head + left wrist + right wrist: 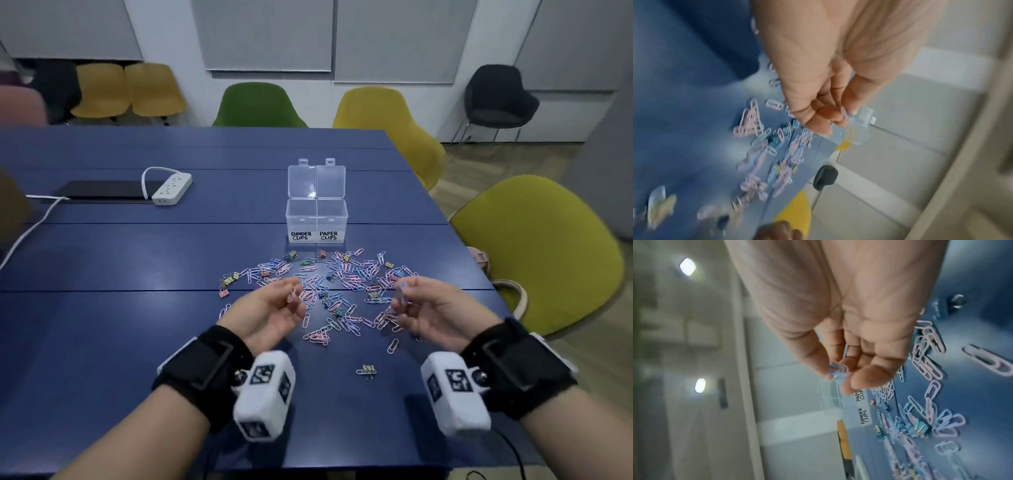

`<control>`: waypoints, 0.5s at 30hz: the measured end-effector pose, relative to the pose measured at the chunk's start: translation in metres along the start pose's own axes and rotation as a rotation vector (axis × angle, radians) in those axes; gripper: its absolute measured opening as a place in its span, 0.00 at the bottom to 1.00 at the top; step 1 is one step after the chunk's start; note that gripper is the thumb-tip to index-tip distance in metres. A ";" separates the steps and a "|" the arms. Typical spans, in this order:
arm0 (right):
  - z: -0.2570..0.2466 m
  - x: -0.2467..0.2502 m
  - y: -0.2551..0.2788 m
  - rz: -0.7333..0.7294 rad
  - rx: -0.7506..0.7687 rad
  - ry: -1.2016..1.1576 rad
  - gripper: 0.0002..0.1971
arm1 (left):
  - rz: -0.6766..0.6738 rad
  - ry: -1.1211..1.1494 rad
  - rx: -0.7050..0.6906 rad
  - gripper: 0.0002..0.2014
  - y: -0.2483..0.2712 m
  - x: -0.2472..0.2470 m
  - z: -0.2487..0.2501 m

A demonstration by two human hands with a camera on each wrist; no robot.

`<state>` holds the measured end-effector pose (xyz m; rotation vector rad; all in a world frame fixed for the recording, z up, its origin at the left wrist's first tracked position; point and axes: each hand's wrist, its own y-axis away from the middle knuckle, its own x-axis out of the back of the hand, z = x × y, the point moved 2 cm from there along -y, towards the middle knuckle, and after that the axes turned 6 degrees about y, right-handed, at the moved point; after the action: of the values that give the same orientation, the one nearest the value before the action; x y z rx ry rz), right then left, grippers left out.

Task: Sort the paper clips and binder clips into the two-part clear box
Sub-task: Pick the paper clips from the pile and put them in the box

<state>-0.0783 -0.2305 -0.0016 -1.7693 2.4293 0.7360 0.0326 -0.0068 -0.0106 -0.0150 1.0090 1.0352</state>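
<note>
A clear two-part box (317, 219) stands open on the blue table, its left half labelled BINDER CLIPS and its right half PAPER CLIPS; both halves look empty. Pink and blue paper clips (346, 284) mixed with small binder clips lie scattered in front of it. Above the near left of the pile, my left hand (294, 296) pinches a pink paper clip (843, 112). My right hand (401, 294) hovers over the pile's right side, pinching blue paper clips (838, 369) between thumb and fingers. The box (840, 402) shows beyond those fingers.
A yellow binder clip (366, 370) lies apart near the front. A white power strip (171, 185) and a black panel sit at the far left. Green and yellow chairs (534, 250) ring the table, and a bag hangs off the right edge.
</note>
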 end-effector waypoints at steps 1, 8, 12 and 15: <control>-0.001 0.002 0.003 0.010 -0.006 -0.136 0.04 | 0.016 0.141 0.045 0.08 0.002 0.000 0.000; 0.007 0.008 0.005 0.126 0.064 0.535 0.12 | 0.053 -0.334 0.059 0.11 0.001 -0.005 -0.010; 0.008 -0.003 0.005 -0.037 0.252 1.680 0.03 | 0.076 -1.291 -0.206 0.12 -0.004 -0.009 -0.010; 0.015 -0.007 0.002 -0.102 0.162 1.886 0.16 | 0.066 -1.798 -0.255 0.10 0.002 -0.022 -0.015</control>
<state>-0.0814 -0.2177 -0.0120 -2.9606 2.4848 -2.0079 0.0182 -0.0276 -0.0031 0.6323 -0.7565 0.7899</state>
